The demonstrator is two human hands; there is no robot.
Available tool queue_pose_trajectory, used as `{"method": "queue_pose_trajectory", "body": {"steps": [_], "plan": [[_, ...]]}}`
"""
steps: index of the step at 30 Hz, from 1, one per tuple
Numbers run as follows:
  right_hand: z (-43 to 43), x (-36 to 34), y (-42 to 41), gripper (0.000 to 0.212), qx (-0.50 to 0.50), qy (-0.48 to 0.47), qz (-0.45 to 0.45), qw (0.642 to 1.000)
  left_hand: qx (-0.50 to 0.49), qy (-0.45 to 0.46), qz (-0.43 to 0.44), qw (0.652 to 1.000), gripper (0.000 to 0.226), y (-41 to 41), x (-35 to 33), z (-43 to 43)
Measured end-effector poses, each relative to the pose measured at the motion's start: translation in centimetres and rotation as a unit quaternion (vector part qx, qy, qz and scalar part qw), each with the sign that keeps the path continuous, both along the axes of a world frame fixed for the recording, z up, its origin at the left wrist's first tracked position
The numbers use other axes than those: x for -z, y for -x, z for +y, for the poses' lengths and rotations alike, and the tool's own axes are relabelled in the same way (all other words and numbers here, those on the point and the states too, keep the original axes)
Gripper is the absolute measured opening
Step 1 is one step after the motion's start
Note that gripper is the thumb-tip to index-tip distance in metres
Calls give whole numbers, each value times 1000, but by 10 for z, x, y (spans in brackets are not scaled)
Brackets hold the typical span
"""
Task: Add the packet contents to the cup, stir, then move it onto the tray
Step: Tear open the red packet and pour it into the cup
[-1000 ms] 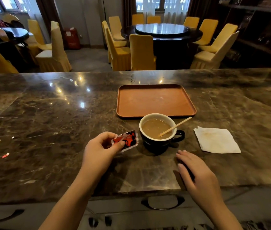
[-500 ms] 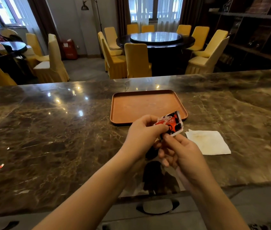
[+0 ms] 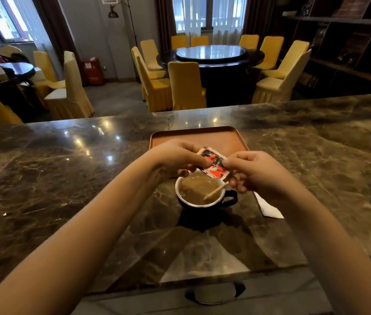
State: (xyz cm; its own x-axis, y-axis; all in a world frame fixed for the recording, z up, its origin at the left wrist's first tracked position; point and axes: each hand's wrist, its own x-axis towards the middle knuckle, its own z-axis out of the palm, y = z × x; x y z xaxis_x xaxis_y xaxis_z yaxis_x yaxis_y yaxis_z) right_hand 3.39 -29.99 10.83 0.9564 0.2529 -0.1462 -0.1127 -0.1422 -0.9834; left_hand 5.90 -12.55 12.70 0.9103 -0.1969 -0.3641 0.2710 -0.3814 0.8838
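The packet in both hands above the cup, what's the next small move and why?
Probably tear it open: the left hand and right hand pinch opposite ends of the packet, which looks unopened, right above the cup.

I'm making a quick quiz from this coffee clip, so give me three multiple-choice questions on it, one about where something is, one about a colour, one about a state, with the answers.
1. Where is the cup?
A. on the tray
B. on the counter, nearer than the tray
C. on the napkin

2. What colour is the tray?
A. orange-brown
B. white
C. green

3. How is the packet held?
A. lying flat on the counter
B. by one hand only
C. by both hands above the cup

Answers: 1 B, the cup stands on the counter and the tray lies beyond it; 2 A, its rim and floor show orange-brown; 3 C, the left hand and right hand each pinch an end.
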Motion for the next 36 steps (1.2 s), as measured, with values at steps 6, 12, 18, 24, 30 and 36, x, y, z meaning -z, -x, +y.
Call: {"method": "queue_pose_trajectory", "body": {"steps": [6, 12, 18, 24, 30, 36], "plan": [[9, 7, -18, 13, -23, 85, -57, 994, 10, -42, 3, 999, 19, -4, 12, 8], [13, 18, -29, 12, -24, 94, -76, 992, 0, -87, -32, 996, 26, -9, 25, 10], [16, 21, -41, 6, -60, 174, -109, 977, -2, -95, -63, 994, 17, -12, 33, 15], [20, 31, -47, 3, -35, 192, -133, 972, -3, -92, -84, 992, 18, -11, 39, 16], [22, 31, -51, 3, -48, 201, -132, 969, -37, -98, -144, 984, 30, -11, 49, 17], [22, 28, -52, 8, -66, 181, -122, 974, -40, -106, -176, 978, 29, -11, 51, 18]]}}
